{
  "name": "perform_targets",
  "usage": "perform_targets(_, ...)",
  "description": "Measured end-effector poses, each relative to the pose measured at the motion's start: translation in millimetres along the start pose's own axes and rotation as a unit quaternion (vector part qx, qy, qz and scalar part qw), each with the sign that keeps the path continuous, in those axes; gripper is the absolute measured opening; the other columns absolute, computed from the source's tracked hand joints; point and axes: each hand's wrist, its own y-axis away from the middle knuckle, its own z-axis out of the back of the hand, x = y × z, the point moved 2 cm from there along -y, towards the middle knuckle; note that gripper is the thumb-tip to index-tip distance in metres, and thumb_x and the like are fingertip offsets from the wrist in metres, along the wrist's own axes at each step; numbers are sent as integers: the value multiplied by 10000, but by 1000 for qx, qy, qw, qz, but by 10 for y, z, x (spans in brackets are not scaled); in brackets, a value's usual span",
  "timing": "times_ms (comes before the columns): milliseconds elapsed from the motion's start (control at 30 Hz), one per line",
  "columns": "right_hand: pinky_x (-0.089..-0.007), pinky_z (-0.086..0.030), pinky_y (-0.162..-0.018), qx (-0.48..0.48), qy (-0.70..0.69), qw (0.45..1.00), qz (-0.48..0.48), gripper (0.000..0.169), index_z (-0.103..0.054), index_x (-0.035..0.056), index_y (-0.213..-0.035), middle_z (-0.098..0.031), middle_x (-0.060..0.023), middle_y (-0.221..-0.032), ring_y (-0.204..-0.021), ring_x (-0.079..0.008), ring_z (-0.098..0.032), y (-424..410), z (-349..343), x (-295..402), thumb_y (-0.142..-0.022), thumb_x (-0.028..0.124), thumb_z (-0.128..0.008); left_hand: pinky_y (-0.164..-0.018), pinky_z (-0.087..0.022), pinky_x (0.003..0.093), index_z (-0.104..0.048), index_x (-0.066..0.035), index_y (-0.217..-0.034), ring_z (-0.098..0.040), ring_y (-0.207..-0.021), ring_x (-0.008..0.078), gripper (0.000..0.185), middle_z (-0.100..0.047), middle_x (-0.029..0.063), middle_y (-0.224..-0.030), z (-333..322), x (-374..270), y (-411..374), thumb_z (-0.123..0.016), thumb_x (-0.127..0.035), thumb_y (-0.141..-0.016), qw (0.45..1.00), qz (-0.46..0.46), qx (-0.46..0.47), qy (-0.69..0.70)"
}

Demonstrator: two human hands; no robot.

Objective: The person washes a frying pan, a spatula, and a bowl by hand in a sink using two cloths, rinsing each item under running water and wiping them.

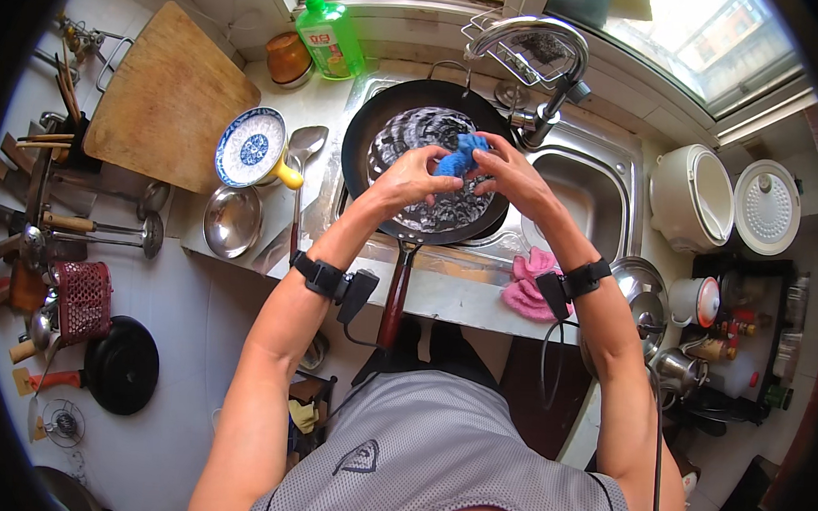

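Observation:
A bunched blue cloth (458, 157) is gripped between my left hand (416, 176) and my right hand (514, 174). Both hands are over a large black wok (364, 142), which rests on the left part of the steel sink. Soapy water (416, 127) with white foam swirls in the wok's bottom. The wok's dark red-brown handle (396, 300) points toward my body past the counter's front edge. Parts of the cloth are hidden by my fingers.
A chrome faucet (548, 120) arches behind the wok, beside the right sink basin (592, 196). Left stand a cutting board (174, 97), a patterned bowl (254, 147), a steel bowl (232, 222), a spatula (308, 143) and a green soap bottle (333, 43). A pink cloth (532, 290) lies at the front edge.

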Motion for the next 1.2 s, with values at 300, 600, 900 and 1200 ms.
perform_targets(300, -279, -549, -758, 2, -18, 996, 91, 334, -498, 22, -1296, -615, -79, -1114, -963, -148, -617, 298, 243, 152, -992, 155, -532, -608, -495, 261, -493, -7, -1293, -608, -829, 112, 435, -633, 33, -987, -190, -67, 58, -625, -230, -944, 928, 9, 86, 362)
perform_targets(600, -285, -444, -893, 20, 55, 990, 126, 158, -623, 17, -938, -621, -80, -1140, -987, -137, -568, 534, 486, 251, -909, 169, -594, -585, -410, 205, -532, -97, -1282, -579, -883, 61, 489, -610, 3, -1058, -404, -390, 121, -699, -215, -838, 942, -2, 35, 335)
perform_targets(900, -292, -460, -671, -147, 322, 905, 237, 197, -590, 11, -1013, -594, -87, -807, -737, -181, -579, 719, 443, 382, -894, 141, -678, -539, -395, 207, -586, -47, -1206, -578, -780, 66, 361, -640, 17, -1022, -527, -374, -14, -688, -198, -894, 934, -20, -5, 357)
perform_targets(1200, -267, -398, -578, -292, 274, 849, 345, 255, -561, 37, -890, -475, -23, -673, -632, -85, -435, 982, 319, 950, -1031, 237, -488, -600, -555, 294, -469, -17, -1233, -642, -802, 202, 511, -601, 136, -976, -795, -417, -21, -649, -381, -923, 946, 101, 11, 307)
